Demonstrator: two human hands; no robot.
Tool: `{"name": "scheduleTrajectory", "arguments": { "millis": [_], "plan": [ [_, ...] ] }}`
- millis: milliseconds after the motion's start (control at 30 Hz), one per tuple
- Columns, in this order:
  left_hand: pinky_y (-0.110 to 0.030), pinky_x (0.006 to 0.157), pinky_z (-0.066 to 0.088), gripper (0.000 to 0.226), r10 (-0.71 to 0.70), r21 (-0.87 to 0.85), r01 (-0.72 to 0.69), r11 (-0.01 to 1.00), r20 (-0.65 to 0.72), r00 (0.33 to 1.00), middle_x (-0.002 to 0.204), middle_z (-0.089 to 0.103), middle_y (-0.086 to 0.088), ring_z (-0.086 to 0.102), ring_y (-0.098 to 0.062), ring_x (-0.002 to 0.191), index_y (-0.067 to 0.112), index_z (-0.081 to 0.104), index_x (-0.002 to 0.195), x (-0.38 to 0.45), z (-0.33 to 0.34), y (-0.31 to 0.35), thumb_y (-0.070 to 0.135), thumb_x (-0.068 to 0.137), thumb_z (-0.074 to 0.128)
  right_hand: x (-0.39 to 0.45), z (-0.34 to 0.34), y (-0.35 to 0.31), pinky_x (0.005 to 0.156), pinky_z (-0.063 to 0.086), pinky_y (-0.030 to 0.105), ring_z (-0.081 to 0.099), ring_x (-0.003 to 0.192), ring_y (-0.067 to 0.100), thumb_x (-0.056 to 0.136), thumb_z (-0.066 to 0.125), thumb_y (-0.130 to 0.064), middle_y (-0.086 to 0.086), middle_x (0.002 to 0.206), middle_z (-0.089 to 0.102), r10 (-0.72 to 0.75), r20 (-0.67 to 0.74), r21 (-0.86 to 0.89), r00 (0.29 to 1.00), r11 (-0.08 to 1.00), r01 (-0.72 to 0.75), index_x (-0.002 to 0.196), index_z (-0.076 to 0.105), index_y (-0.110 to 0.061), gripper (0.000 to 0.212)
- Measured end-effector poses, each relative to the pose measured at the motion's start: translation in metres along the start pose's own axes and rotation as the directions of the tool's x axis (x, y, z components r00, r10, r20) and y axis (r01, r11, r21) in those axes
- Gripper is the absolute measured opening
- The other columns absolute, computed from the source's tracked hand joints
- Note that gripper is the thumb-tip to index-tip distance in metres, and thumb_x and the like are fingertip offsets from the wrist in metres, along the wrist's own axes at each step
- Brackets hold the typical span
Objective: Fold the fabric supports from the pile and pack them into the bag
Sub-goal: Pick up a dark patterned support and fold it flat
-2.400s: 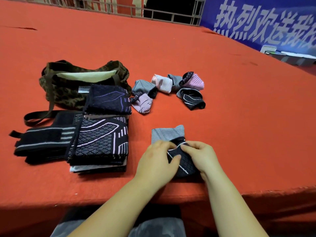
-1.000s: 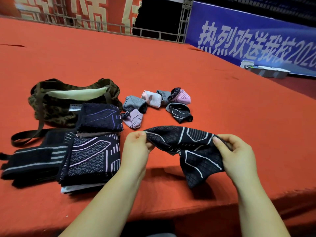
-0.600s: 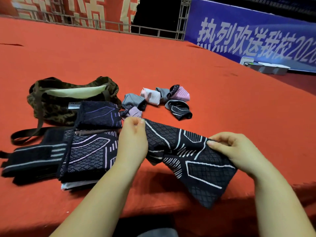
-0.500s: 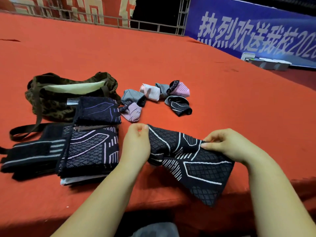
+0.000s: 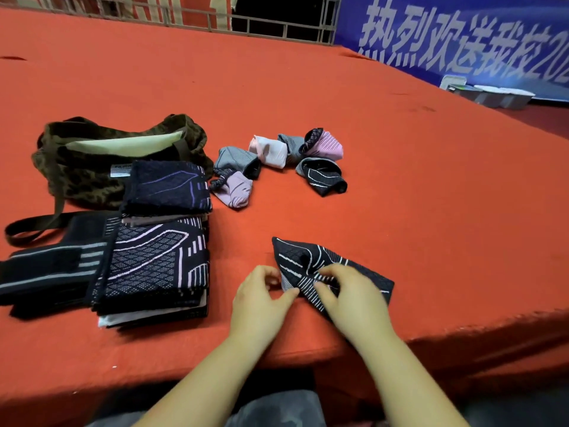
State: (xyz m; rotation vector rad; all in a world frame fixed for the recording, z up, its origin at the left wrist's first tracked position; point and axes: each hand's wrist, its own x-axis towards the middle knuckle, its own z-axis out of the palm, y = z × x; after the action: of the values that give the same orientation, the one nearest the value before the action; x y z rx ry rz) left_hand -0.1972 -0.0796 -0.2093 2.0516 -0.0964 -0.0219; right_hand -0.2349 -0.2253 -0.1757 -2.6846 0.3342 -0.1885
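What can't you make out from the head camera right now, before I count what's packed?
- Inside of the camouflage bag: only pale lining shows; the folded dark support leans over its front.
- Lower layers of the stack: only edges show.
- Black support under both hands: the right hand and left hand cover its near part.
- Banner: blurred, cut off by the frame edge.

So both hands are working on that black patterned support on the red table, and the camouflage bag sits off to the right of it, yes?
Not quite: the head view shows the camouflage bag to the left. Both the left hand and right hand are indeed on the black patterned support on the red table.
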Motion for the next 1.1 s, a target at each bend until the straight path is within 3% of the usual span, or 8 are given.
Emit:
{"name": "scheduleTrajectory", "arguments": {
  "millis": [67,200,333,533,633,767,900,1100],
  "plan": [
    [-0.034,0.090,0.047,0.025,0.046,0.053,-0.044,0.998,-0.027,0.999,0.091,0.066,0.010,0.062,-0.011,0.092,0.025,0.058,0.090,-0.003,0.003,-0.003,0.026,0.074,0.077,-0.016,0.018,-0.001,0.100,0.038,0.029,0.051,0.120,0.014,0.084,0.062,-0.040,-0.008,0.126,0.058,-0.044,0.022,0.055,0.999,0.998,0.043,0.125,0.056,-0.025,0.044],
    [-0.033,0.088,0.047,0.008,0.029,-0.042,-0.032,0.999,-0.058,0.998,0.085,0.069,0.011,0.064,-0.008,0.086,0.024,0.061,0.084,0.002,0.007,0.003,0.024,0.083,0.069,-0.023,0.028,0.000,0.108,0.033,0.030,0.043,0.129,0.014,0.083,0.065,-0.032,-0.008,0.138,0.048,-0.061,0.007,0.080,0.998,0.995,0.060,0.140,0.040,-0.025,0.063],
    [-0.033,0.090,0.048,0.007,0.057,-0.225,-0.068,0.972,-0.055,0.997,0.091,0.070,0.004,0.065,-0.010,0.090,0.023,0.061,0.086,0.007,0.008,0.014,0.017,0.089,0.061,-0.018,0.017,-0.003,0.095,0.042,0.034,0.054,0.118,0.018,0.090,0.058,-0.017,-0.006,0.129,0.058,-0.072,-0.097,0.105,0.993,0.991,0.082,0.135,0.048,-0.027,0.047],
    [-0.019,0.086,0.040,0.006,0.213,-0.342,-0.215,0.915,-0.046,0.976,0.098,0.065,0.010,0.058,-0.002,0.097,0.030,0.059,0.092,0.004,0.001,0.033,0.026,0.088,0.062,-0.014,-0.019,-0.008,0.078,0.044,0.029,0.065,0.098,0.018,0.090,0.061,-0.030,-0.008,0.104,0.072,-0.063,-0.180,0.135,0.982,0.987,0.088,0.110,0.068,-0.030,0.022],
    [-0.018,0.091,0.038,0.031,0.354,-0.234,-0.351,0.907,-0.031,0.935,0.106,0.061,0.019,0.054,0.002,0.104,0.035,0.055,0.104,0.004,-0.004,0.033,0.045,0.075,0.063,-0.012,-0.042,-0.010,0.080,0.047,0.030,0.064,0.098,0.014,0.090,0.059,-0.033,-0.011,0.103,0.071,-0.090,-0.103,0.166,0.991,0.980,0.106,0.106,0.069,-0.033,0.019],
    [-0.017,0.091,0.035,0.037,0.505,-0.018,-0.509,0.860,-0.110,0.856,0.103,0.054,0.028,0.047,0.012,0.099,0.033,0.053,0.109,0.006,-0.010,0.035,0.045,0.075,0.059,-0.008,-0.067,-0.015,0.086,0.048,0.033,0.063,0.098,0.010,0.090,0.058,-0.033,-0.014,0.102,0.070,-0.153,0.013,0.126,0.988,0.981,0.150,0.104,0.069,-0.035,0.017],
    [-0.016,0.077,0.045,0.036,0.616,0.050,-0.622,0.781,-0.226,0.755,0.105,0.052,0.014,0.055,-0.004,0.088,0.027,0.047,0.112,0.005,-0.017,0.039,0.033,0.079,0.059,-0.007,-0.078,-0.021,0.085,0.047,0.032,0.062,0.099,0.010,0.091,0.057,-0.034,-0.015,0.102,0.070,-0.156,0.015,0.085,0.988,0.984,0.154,0.104,0.067,-0.035,0.017],
    [-0.018,0.056,0.044,0.025,0.748,0.310,-0.681,0.663,-0.295,0.594,0.117,0.044,0.007,0.053,-0.006,0.085,0.028,0.048,0.102,0.010,-0.030,0.043,0.031,0.079,0.058,-0.005,-0.081,-0.027,0.085,0.048,0.034,0.062,0.099,0.013,0.091,0.055,-0.036,-0.014,0.101,0.070,-0.144,0.030,0.081,0.989,0.987,0.141,0.104,0.067,-0.036,0.017]
  ]
}}
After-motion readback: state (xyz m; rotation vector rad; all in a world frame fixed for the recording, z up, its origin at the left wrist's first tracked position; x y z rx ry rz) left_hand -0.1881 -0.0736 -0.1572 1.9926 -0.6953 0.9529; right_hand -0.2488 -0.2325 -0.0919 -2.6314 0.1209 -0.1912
